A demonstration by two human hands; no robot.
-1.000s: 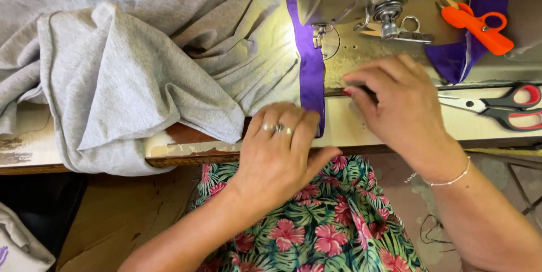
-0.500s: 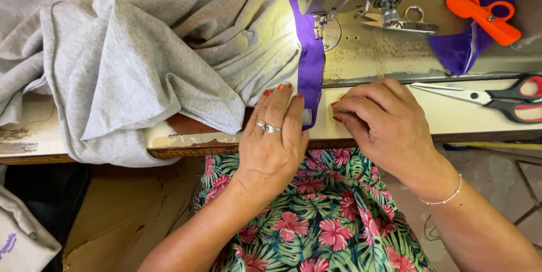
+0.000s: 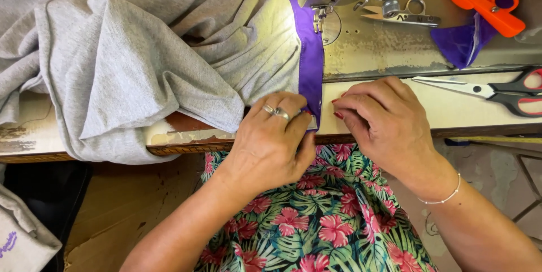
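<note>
Both hands have drawn closer than a second ago: left hand (image 3: 270,142) is pinching the purple trim's (image 3: 309,63) lower end at the table's front edge (image 3: 186,147), right hand (image 3: 379,121) curling beside it, fingertips on the table. Red-handled scissors (image 3: 497,90) are lying well clear.

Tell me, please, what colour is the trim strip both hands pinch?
Purple trim strip, clearest in the head view.

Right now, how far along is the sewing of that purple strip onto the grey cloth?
The purple strip already lies along the grey fabric's edge, running under the presser foot. The left hand pinches its near end at the table edge; the right hand rests beside it. Whether any stitching exists cannot be seen. Scissors lie unused.
</note>
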